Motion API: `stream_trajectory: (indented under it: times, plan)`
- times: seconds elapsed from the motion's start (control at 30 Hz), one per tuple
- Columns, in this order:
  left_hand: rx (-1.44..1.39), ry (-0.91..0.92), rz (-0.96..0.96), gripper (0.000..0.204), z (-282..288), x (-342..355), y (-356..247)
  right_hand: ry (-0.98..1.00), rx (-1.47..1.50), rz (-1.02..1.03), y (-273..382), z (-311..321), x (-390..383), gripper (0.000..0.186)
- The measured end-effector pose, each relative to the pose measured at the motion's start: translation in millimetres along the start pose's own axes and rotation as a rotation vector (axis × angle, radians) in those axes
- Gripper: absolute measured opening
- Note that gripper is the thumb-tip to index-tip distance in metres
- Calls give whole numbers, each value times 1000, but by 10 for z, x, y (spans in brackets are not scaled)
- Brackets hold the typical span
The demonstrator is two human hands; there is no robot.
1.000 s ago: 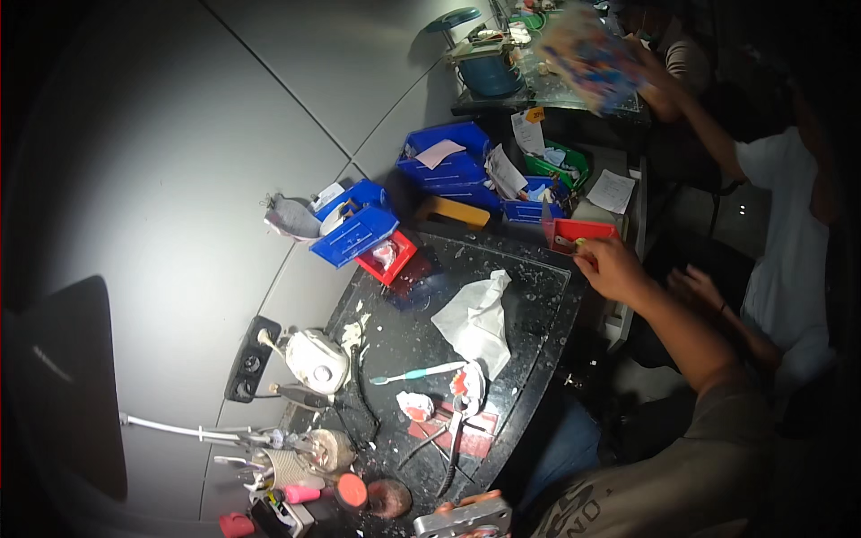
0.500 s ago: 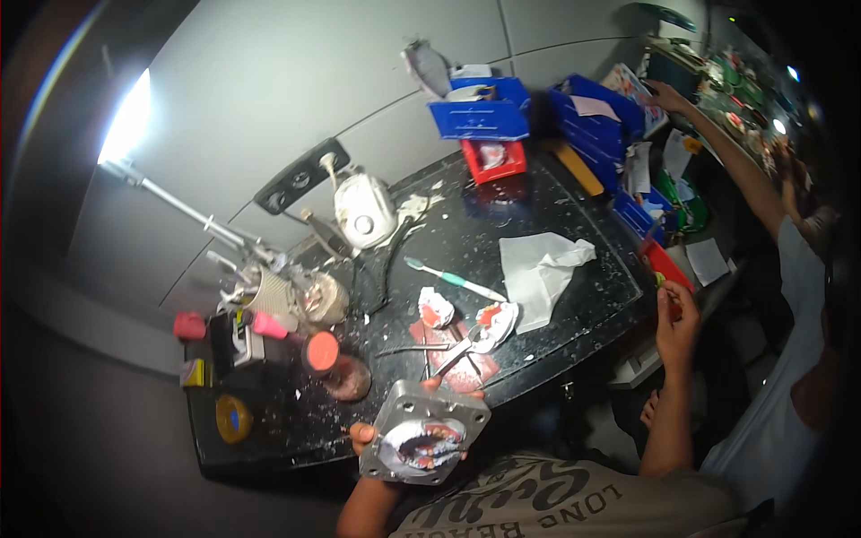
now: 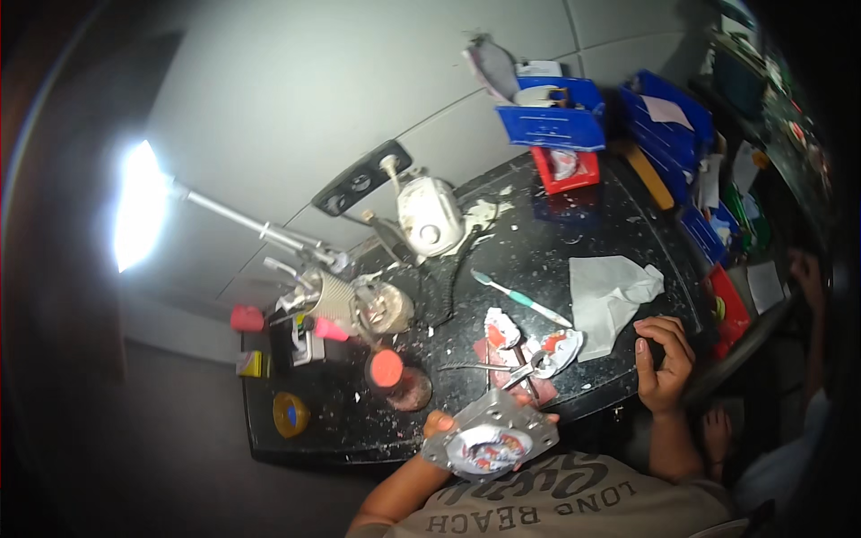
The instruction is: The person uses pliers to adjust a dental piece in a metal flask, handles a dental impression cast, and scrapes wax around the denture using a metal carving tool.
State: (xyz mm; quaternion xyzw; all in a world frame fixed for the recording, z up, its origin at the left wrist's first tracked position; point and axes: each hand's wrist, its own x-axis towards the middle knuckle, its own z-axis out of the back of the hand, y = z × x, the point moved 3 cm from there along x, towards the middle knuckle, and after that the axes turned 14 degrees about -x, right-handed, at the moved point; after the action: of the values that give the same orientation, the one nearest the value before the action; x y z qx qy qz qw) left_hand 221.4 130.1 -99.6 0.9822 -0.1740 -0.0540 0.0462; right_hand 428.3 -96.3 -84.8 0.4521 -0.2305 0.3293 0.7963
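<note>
My left hand [image 3: 439, 424] grips a square metal dental flask half [image 3: 491, 410] near the front of the bench, thumb on one side and fingertips showing on the other. White plaster with a reddish denture-shaped hollow fills the flask. My right hand [image 3: 666, 363] is raised by the bench's right edge, fingers loosely curled and apart from the thumb, nothing visible in it. Beyond the flask lie two plaster models with red parts, the smaller one [image 3: 500, 330] and a wider one [image 3: 563, 351]. Pliers [image 3: 522, 373] and a thin tool [image 3: 475, 366] rest beside them over pink sheets [image 3: 543, 389].
On the black bench [image 3: 574, 233] are a toothbrush [image 3: 525, 299], white paper [image 3: 610, 300], a red-lidded jar [image 3: 388, 369], a white motor unit [image 3: 429, 215] and a yellow tape roll [image 3: 290, 414]. Blue bins [image 3: 552, 125] stand behind; a red bin [image 3: 728, 309] is at right. A lamp [image 3: 142, 206] glows left.
My right hand has drawn back from the red bin toward the bench edge. The view has shifted, so the bench appears farther right. The other person's reaching arm has left the bins.
</note>
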Motion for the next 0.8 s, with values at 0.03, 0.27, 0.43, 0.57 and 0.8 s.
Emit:
stream_trajectory:
  times: [0.03,0.27,0.43,0.57,0.8]
  plan:
    - [90,-57,-28,113,-66,74,-31,7,45,-22,60,-42,22,14]
    - [63,56,-52,117,-93,-248,-50,96,145,98,592,-139,41,13]
    - [70,24,-204,118,-3,-909,154,232,148,112,872,-190,-121,9]
    - [307,93,-355,117,98,-1420,48,300,153,222,1157,-539,-105,13]
    - [199,469,-507,122,411,-1691,-464,618,107,203,1758,-1149,-134,29]
